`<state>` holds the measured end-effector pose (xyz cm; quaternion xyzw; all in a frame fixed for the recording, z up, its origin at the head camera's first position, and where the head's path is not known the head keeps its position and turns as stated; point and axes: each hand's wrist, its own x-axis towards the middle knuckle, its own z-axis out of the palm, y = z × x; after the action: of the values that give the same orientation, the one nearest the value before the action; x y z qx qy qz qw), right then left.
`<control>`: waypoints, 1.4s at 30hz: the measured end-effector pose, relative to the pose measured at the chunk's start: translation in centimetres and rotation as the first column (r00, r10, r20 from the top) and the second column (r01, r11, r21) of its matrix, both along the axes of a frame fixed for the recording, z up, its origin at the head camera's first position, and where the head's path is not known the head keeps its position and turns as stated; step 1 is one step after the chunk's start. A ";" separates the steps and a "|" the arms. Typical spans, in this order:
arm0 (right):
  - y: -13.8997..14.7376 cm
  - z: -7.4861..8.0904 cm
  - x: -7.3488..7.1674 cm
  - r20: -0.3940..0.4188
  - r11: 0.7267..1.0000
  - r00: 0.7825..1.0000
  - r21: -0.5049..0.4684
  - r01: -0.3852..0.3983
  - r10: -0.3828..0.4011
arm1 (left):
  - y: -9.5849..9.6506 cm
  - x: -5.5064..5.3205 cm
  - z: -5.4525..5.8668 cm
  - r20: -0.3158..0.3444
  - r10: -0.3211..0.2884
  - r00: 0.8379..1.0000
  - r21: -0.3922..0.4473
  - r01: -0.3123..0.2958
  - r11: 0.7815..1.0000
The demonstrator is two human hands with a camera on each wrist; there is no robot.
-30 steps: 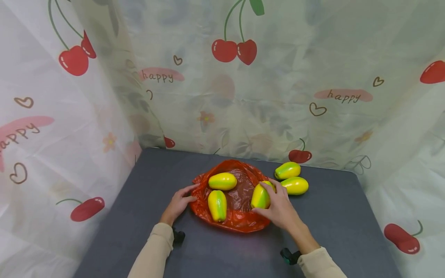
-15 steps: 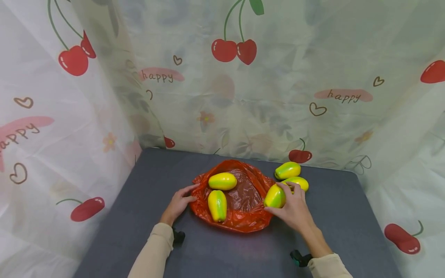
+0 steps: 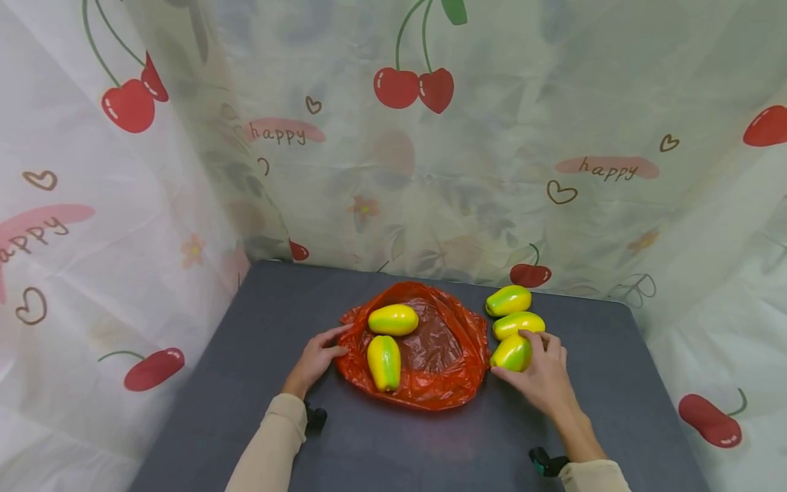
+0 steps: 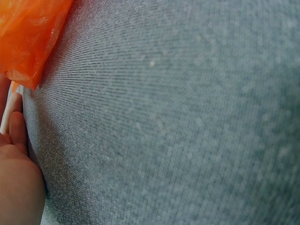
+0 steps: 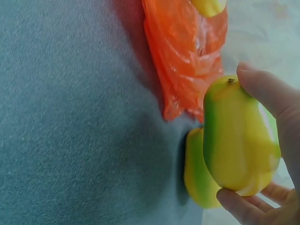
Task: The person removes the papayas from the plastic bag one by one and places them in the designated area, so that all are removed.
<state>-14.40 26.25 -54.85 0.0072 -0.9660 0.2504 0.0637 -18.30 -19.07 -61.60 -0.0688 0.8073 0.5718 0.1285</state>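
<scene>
A red plastic bag (image 3: 470, 383) lies open on the dark table with two yellow-green papayas in it: one papaya (image 3: 393, 320) toward the back, another papaya (image 3: 384, 363) nearer the front. At the bag's left edge, my left hand (image 3: 315, 361) holds the rim between thumb and fingers. My right hand (image 3: 544, 376) grips a third papaya (image 5: 239, 136) by its ends, just right of the bag. Behind that fruit, two more lie outside the bag: a middle papaya (image 3: 518, 324) and a rear papaya (image 3: 508, 301). In the left wrist view, only part of the bag (image 4: 30, 37) shows beside the fingers.
The dark grey cloth-covered table (image 3: 277, 294) has its back edge against a printed curtain (image 3: 393, 171), which also hangs on both sides. A black wrist device (image 3: 546, 462) is on the right wrist, with another wrist device (image 3: 316, 419) on the left.
My right hand has carried the gripped papaya from over the bag's right side out to the right, beside the two outside papayas. The left hand has stayed at the bag's rim.
</scene>
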 end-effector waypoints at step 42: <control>1.6 -3.3 0.5 0.188 0.989 0.973 -0.034 0.145 -0.136 | 0.1 0.0 0.1 0.002 -0.005 1.000 -0.017 0.005 1.000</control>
<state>-13.93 27.84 -58.13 -0.0859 -0.9597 0.2676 -0.0089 -18.33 -18.97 -61.52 -0.0684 0.8123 0.5644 0.1303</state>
